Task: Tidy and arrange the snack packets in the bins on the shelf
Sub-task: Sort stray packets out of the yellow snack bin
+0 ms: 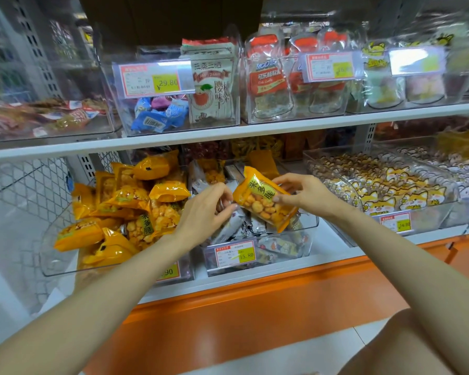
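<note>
My right hand (pixel 303 194) pinches a yellow snack packet (pixel 261 200) by its right edge and holds it tilted above the middle clear bin (pixel 306 228), which contains silver and dark packets (pixel 241 227). My left hand (pixel 209 209) reaches into that same bin, its fingers curled at the yellow packet's left end and over a silver packet. To the left, a clear bin (pixel 52 255) is heaped with matching yellow packets (pixel 136 204).
A bin of fox-print packets (pixel 385 182) stands at the right on the same shelf. The upper shelf (pixel 228 136) carries clear bins of blue candies, cherry snack pouches and cola candy bags. An orange ledge (pixel 255 307) runs below the lower shelf.
</note>
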